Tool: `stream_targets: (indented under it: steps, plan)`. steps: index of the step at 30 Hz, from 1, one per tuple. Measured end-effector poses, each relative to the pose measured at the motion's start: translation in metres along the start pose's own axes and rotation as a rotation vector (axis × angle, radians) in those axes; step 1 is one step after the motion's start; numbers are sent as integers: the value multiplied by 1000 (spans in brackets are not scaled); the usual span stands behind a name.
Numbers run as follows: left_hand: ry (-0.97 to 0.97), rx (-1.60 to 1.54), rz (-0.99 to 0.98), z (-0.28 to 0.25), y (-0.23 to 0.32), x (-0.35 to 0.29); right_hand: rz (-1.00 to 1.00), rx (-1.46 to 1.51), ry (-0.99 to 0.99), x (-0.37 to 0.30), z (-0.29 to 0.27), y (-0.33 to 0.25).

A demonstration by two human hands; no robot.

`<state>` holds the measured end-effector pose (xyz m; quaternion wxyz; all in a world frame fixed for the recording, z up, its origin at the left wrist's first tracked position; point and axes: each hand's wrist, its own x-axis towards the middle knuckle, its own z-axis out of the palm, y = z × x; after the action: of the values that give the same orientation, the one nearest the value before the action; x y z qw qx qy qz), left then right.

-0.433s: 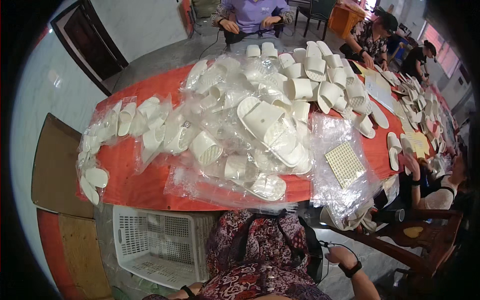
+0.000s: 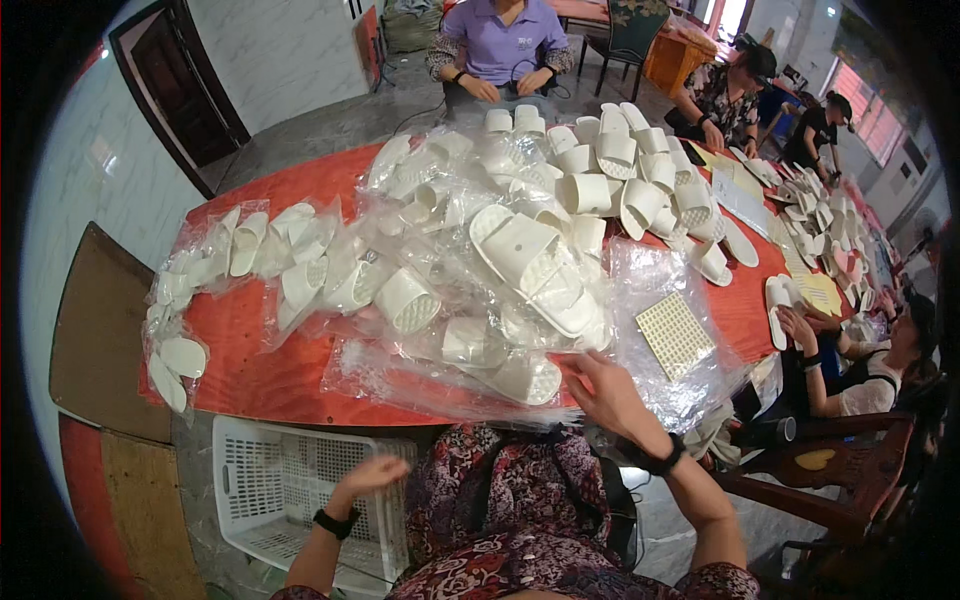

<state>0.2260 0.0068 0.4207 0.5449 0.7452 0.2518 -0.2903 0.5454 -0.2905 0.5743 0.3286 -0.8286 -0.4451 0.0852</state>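
Observation:
My right hand (image 2: pixel 610 392) reaches to the near edge of the red table (image 2: pixel 250 370), its fingers spread on the clear plastic bags (image 2: pixel 440 385) next to a bagged white slipper (image 2: pixel 525 380). I cannot tell whether the fingers pinch the plastic. My left hand (image 2: pixel 372 473) hangs open below the table edge, over a white plastic crate (image 2: pixel 270 480), holding nothing. A large heap of white slippers in clear bags (image 2: pixel 520 255) covers the table's middle. A pale perforated insole sheet (image 2: pixel 675 335) lies in plastic just right of my right hand.
Loose white slippers (image 2: pixel 620 170) are stacked at the far side. A person in a purple shirt (image 2: pixel 500 50) sits opposite; other people (image 2: pixel 860 370) work along the right. A wooden chair (image 2: pixel 800 480) stands at my right. Flat cardboard (image 2: pixel 100 330) leans at the left.
Both hands have come up into view: the right one has risen to the table edge and touches the plastic bags, the left one has lifted over the crate.

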Motion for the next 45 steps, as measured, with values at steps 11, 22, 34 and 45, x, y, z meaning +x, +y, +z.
stream_targets:
  steps: [11, 22, 34, 45]
  plan:
    - [421, -342, 603, -17, 228, 55, 31, -338, 222, 77, 67, 63]
    - [686, -264, 564, -17, 267, 138, 172, -232, 198, 76, 72, 51]
    - [778, -471, 770, -1, 184, 57, -87, -37, 239, 19, 106, -8]
    - [500, -894, 516, 26, 134, 44, -16, -4, 163, -30, 161, -28]
